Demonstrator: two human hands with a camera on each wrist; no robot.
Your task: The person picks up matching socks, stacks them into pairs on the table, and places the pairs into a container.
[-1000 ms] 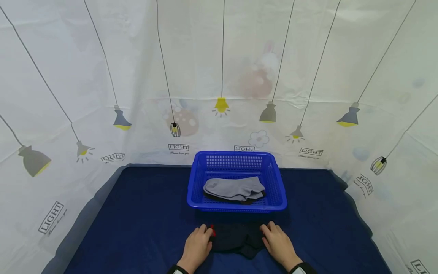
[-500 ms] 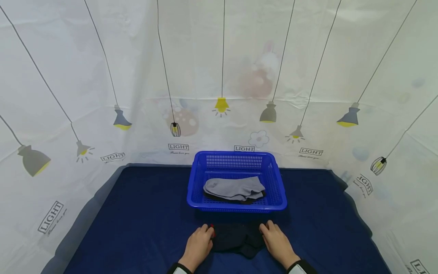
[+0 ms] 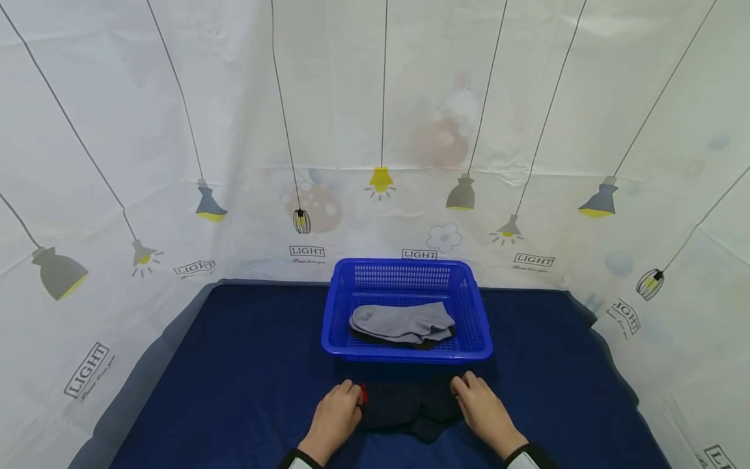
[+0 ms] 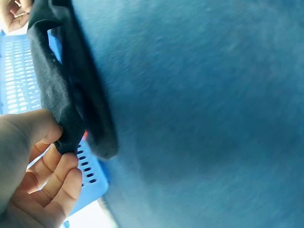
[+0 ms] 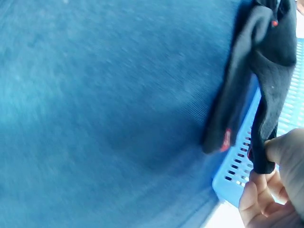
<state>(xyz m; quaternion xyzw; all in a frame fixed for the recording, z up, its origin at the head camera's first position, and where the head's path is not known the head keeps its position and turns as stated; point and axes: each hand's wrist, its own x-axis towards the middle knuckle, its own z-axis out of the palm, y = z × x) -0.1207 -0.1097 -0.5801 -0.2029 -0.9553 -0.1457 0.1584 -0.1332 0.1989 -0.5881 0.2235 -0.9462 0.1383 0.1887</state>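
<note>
Two black socks point(image 3: 389, 407) with red marks lie in front of the blue basket. One held sock point(image 4: 56, 83) is stretched between my hands, raised off the cloth in the wrist views. At its left end, my left hand point(image 3: 335, 417) pinches it between thumb and fingers. My right hand point(image 3: 485, 413) pinches the opposite end, thumb over curled fingers point(image 5: 256, 199). The other black sock point(image 5: 225, 109) rests on the cloth alongside it, nearer to me, with a red tag at one end. In the head view the two dark socks partly merge.
The blue plastic basket point(image 3: 336, 350) stands just beyond the socks. Inside it, grey socks point(image 3: 401, 321) lie on a darker pair. A dark blue cloth point(image 3: 246, 371) covers the table, and a white sheet printed with lamps point(image 3: 375, 98) hangs around its back and sides.
My hands have drawn slightly apart, the left a little leftward and the right a little rightward and farther from me, both keeping their pinch on the sock. The basket stays put.
</note>
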